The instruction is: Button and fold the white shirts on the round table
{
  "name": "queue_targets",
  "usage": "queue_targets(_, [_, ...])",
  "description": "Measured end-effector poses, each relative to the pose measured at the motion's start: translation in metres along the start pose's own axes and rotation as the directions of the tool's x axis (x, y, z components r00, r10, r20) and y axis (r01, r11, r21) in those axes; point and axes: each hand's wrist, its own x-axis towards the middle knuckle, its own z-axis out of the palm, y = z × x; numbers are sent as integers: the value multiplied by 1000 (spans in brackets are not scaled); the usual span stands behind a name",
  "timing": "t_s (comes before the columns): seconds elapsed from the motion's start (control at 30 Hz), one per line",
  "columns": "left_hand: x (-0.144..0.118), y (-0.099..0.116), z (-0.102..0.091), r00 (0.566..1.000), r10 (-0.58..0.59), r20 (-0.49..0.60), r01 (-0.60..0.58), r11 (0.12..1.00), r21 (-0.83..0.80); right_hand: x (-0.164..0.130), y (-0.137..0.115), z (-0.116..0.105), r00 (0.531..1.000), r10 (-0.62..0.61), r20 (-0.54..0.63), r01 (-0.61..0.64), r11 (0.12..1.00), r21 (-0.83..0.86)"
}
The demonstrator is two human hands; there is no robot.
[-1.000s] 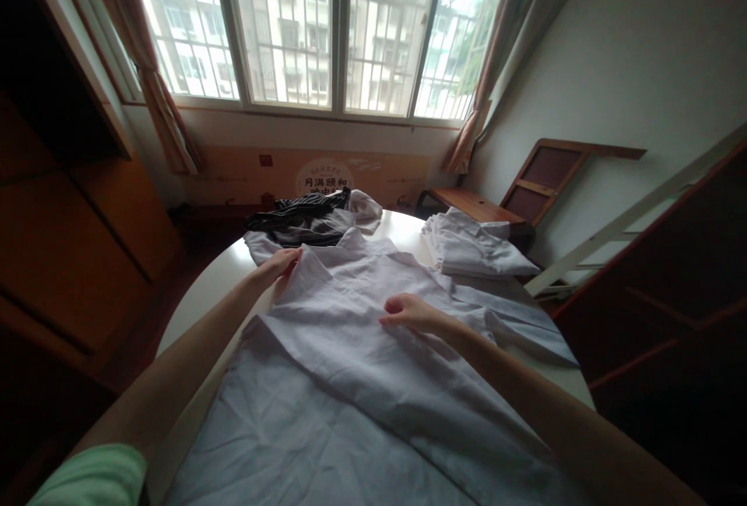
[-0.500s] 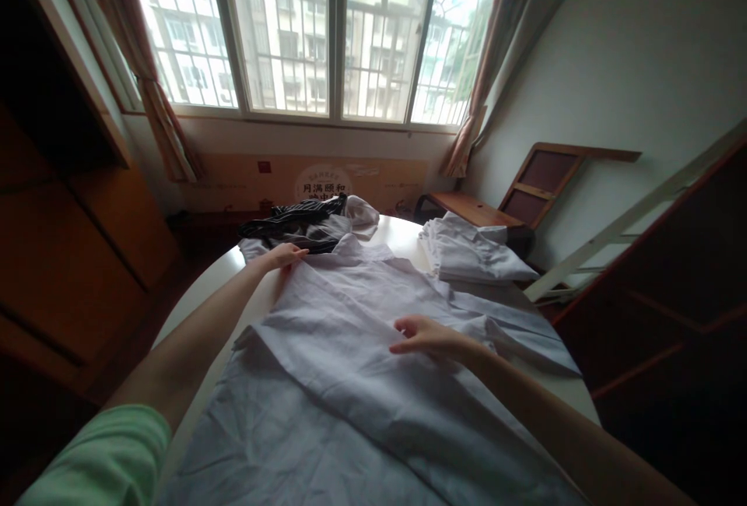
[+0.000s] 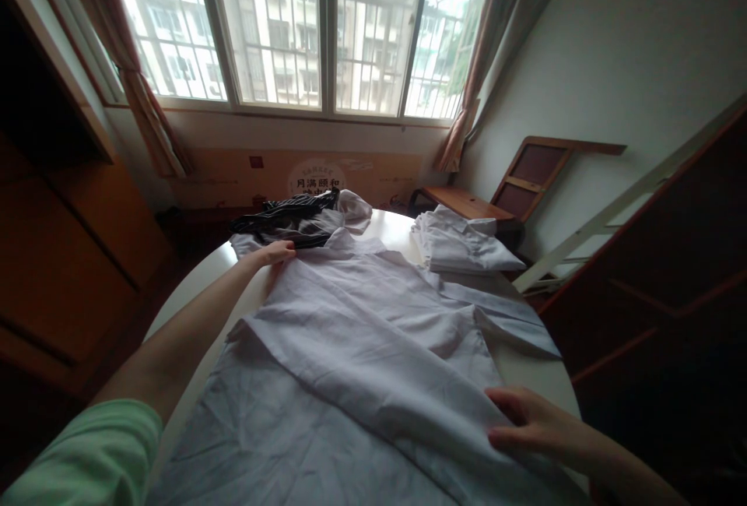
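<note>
A pale lilac shirt [image 3: 350, 335] lies spread over a round white table [image 3: 201, 276], its left side folded across the body. My left hand [image 3: 273, 255] rests flat on the shirt's far left shoulder, fingers together, near the collar. Close to me, my right hand [image 3: 525, 424] presses on the folded edge at the shirt's right side, fingers stretched out. I cannot tell whether it pinches the cloth. A sleeve [image 3: 513, 327] sticks out to the right.
A folded white shirt [image 3: 461, 245] sits at the table's far right. A dark striped garment [image 3: 289, 222] and pale cloth lie at the far edge. Wooden cabinets stand at left, a wooden frame and a slanted white ladder at right, a window ahead.
My right hand has slid from the middle of the shirt down along the folded edge toward me and to the right. My left hand has stayed on the shoulder.
</note>
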Motion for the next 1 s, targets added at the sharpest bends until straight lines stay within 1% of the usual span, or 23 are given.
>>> queue_targets(0.07, [2, 0, 3, 999, 8, -31, -7, 999, 44, -16, 6, 6, 1000, 25, 2, -25, 999, 42])
queue_targets(0.17, [2, 1, 8, 996, 27, -83, -19, 995, 101, -32, 10, 19, 1000, 27, 6, -28, 992, 123])
queue_targets(0.27, [0, 3, 15, 985, 43, -167, -11, 983, 186, -40, 10, 29, 998, 59, -33, -54, 989, 140])
queue_targets(0.33, [-2, 4, 20, 973, 49, -226, 6, 971, 238, -44, 9, 32, 992, 102, -75, -91, 987, 130])
queue_targets(0.37, [-3, 5, 23, 966, 59, -253, 12, 963, 268, -45, 10, 32, 991, 109, -74, -97, 983, 153])
queue_targets(0.47, [-6, 4, 30, 945, 120, -304, -9, 940, 342, -46, 11, 32, 998, 60, 29, -65, 962, 266])
queue_targets(0.5, [-7, 3, 32, 938, 148, -314, -27, 933, 360, -46, 12, 32, 998, 49, 36, -57, 965, 257])
queue_targets(0.53, [-8, 1, 34, 929, 177, -324, -45, 925, 377, -45, 13, 33, 998, 57, 6, -57, 977, 205])
queue_targets(0.6, [-9, -2, 37, 913, 218, -344, -66, 912, 404, -42, 16, 35, 988, 97, -119, -97, 995, 9])
queue_targets(0.63, [-10, -3, 38, 909, 227, -351, -71, 910, 408, -41, 18, 37, 976, 109, -191, -128, 988, -88])
queue_targets(0.67, [-10, -4, 39, 907, 225, -355, -70, 913, 401, -41, 19, 38, 962, 117, -246, -160, 974, -161])
queue_targets(0.73, [-10, -6, 39, 911, 200, -360, -60, 929, 365, -42, 20, 38, 943, 134, -303, -211, 948, -239])
queue_targets(0.77, [-10, -7, 37, 915, 180, -362, -51, 940, 337, -44, 20, 37, 941, 143, -308, -225, 941, -252])
queue_targets(0.83, [-12, -9, 34, 920, 143, -364, -43, 962, 270, -49, 18, 32, 953, 147, -265, -214, 946, -244])
queue_targets(0.93, [-15, -11, 27, 932, 113, -345, -58, 985, 165, -60, 16, 19, 983, 101, -152, -127, 977, -173])
queue_targets(1.0, [-19, -13, 24, 939, 109, -326, -66, 988, 139, -65, 21, 12, 991, 79, -107, -94, 985, -147])
